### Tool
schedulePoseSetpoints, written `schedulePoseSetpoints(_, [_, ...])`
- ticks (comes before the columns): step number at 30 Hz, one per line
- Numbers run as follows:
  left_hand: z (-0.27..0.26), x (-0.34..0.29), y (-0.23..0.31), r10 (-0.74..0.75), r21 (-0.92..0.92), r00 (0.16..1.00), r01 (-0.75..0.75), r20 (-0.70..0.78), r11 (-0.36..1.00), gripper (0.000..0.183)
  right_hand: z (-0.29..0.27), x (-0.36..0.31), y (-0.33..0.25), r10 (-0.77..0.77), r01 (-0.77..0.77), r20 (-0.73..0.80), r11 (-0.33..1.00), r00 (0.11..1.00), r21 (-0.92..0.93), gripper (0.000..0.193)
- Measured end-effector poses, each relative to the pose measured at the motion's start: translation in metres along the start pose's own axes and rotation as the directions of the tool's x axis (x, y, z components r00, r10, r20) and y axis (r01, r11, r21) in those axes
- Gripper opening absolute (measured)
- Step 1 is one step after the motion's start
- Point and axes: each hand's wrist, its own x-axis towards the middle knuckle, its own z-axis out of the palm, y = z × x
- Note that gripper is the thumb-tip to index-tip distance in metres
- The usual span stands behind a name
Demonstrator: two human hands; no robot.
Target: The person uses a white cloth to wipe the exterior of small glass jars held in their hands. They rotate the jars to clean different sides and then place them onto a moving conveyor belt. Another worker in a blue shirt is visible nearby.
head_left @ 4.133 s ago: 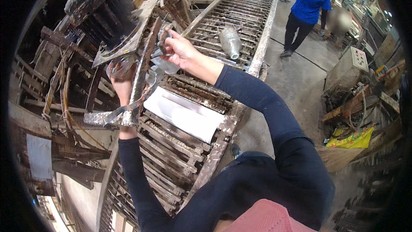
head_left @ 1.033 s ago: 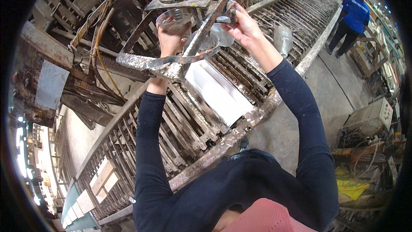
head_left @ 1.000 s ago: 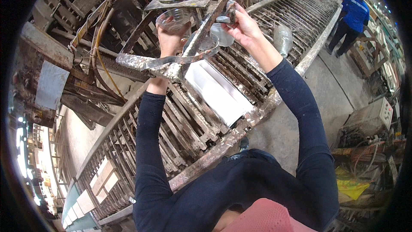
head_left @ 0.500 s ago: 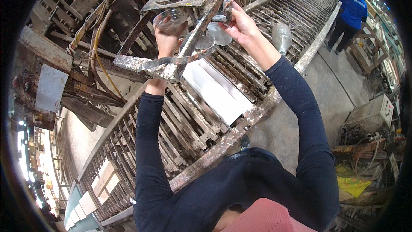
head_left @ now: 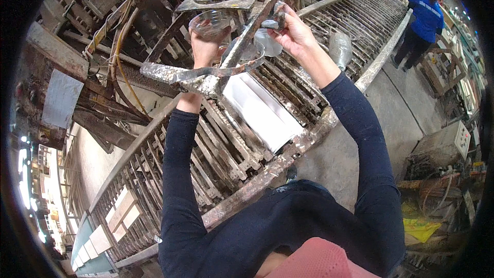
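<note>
Head view: left hand clasps clear round plastic, right hand pinches a dark band.

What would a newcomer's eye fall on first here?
Probably the bright white rectangular sheet near the centre, on the grimy slatted conveyor. Above it in view, the bare left hand holds a clear round plastic container and the bare right hand pinches a small dark piece. A clear plastic bottle lies farther right on the conveyor.
</note>
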Motion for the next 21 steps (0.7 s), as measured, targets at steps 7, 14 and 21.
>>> schedulePoseSetpoints(7, [-0.008, 0.004, -0.008, 0.019, 0.08, 0.999, -0.016, -0.034, 0.997, 0.07, 0.007, -0.003, 0.0, 0.014, -0.015, -0.034, 0.999, 0.999, -0.041, 0.055])
schedulePoseSetpoints(14, [0.001, 0.003, -0.002, 0.085, 0.249, 0.996, -0.091, 0.036, 0.964, 0.072, -0.001, -0.003, -0.003, 0.006, -0.006, -0.045, 1.0, 0.999, -0.007, 0.045])
schedulePoseSetpoints(21, [-0.004, 0.008, -0.011, 0.101, 0.088, 0.994, -0.097, -0.038, 0.991, 0.071, -0.001, 0.0, -0.002, 0.02, -0.022, 0.032, 0.999, 0.999, 0.035, 0.011])
